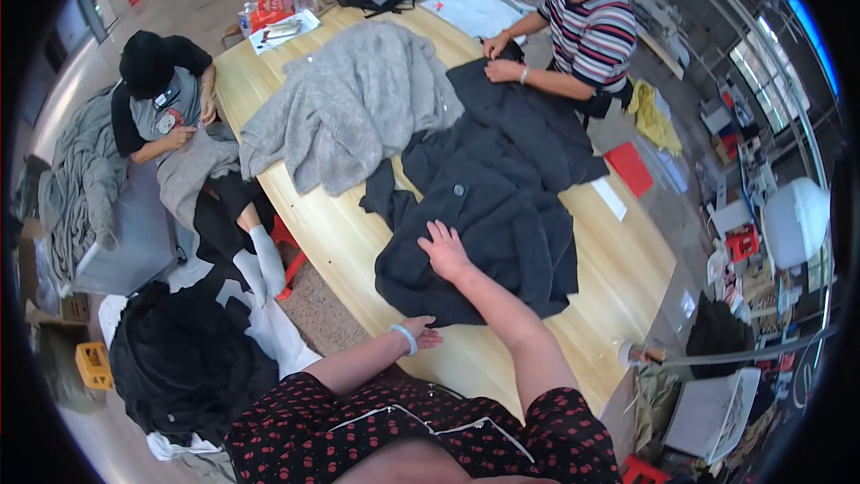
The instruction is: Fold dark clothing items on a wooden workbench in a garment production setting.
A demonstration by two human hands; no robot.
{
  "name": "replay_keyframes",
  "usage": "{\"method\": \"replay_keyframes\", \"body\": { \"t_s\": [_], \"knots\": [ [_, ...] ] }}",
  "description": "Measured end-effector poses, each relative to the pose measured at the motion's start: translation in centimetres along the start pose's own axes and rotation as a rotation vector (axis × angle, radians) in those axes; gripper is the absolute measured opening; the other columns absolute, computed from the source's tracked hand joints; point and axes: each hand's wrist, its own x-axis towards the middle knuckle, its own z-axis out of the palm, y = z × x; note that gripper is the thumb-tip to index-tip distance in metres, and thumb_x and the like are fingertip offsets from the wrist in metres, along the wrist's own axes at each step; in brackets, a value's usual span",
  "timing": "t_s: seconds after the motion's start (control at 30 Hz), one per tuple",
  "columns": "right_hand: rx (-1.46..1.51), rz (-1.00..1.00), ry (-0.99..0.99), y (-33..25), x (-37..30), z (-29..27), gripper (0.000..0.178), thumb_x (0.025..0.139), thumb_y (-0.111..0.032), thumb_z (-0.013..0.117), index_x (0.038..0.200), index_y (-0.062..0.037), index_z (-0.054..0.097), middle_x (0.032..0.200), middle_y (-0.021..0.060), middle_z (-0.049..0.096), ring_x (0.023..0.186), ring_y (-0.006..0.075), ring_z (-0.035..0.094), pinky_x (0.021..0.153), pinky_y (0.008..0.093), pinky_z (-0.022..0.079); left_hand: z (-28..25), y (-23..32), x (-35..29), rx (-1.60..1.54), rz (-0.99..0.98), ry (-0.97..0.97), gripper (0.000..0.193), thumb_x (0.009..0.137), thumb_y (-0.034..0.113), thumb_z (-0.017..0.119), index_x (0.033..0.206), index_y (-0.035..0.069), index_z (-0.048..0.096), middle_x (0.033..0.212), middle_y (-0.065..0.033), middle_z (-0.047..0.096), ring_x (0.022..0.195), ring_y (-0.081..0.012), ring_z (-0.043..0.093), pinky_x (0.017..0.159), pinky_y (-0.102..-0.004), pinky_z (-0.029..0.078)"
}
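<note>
Under our splayed right hand [445,253], the dark garment [511,206] seems laid out but still rumpled; our left hand [425,332] sits unclenched, empty beside it

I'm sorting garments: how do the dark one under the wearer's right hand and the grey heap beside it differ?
The dark garment is plain and near-black; the grey heap is paler and mottled. The right hand lies on the dark garment, while neither wearer's hand touches the grey heap. Both lie rumpled on the table.
</note>
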Motion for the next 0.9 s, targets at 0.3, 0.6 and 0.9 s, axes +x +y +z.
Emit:
{"method": "replay_keyframes", "body": {
  "t_s": [0.3, 0.6, 0.9],
  "knots": [
    [0.736, 0.237, 0.280, -3.3, 0.0, -10.4, 0.015, 0.070, -0.009, 0.053, 0.083, -0.0036, 0.056, 0.074, 0.0149, 0.058, 0.072, 0.0295, 0.058, 0.065, 0.0340, 0.045, 3.7, 4.6, 4.3, -0.180, 0.510, 0.734, 0.091, 0.056, 0.054, 0.069, 0.116, -0.006, 0.037, 0.109, -0.0211, 0.049, 0.090, -0.0350, 0.054, 0.079, -0.0391, 0.044],
    [0.869, 0.202, 0.682, -6.7, -11.7, -23.1, 0.005, 0.074, -0.001, 0.055, 0.079, -0.0007, 0.055, 0.062, 0.0055, 0.055, 0.057, 0.0081, 0.053, 0.052, 0.0219, 0.042, 12.8, 6.8, -0.3, 0.046, 1.268, 0.735, 0.072, 0.065, 0.025, 0.069, 0.119, 0.000, 0.028, 0.115, -0.0270, 0.035, 0.107, -0.0420, 0.035, 0.091, -0.0425, 0.033],
    [1.395, 0.066, 1.171, -6.2, -26.1, -30.5, 0.006, 0.083, -0.006, 0.047, 0.088, -0.0045, 0.049, 0.078, 0.0006, 0.053, 0.065, 0.0044, 0.047, 0.056, 0.0164, 0.036, 17.8, 5.4, -7.6, 0.274, 1.867, 0.684, 0.040, 0.067, 0.001, 0.056, 0.105, 0.005, 0.044, 0.098, -0.0178, 0.044, 0.092, -0.0356, 0.046, 0.080, -0.0347, 0.039]
  ]
}}
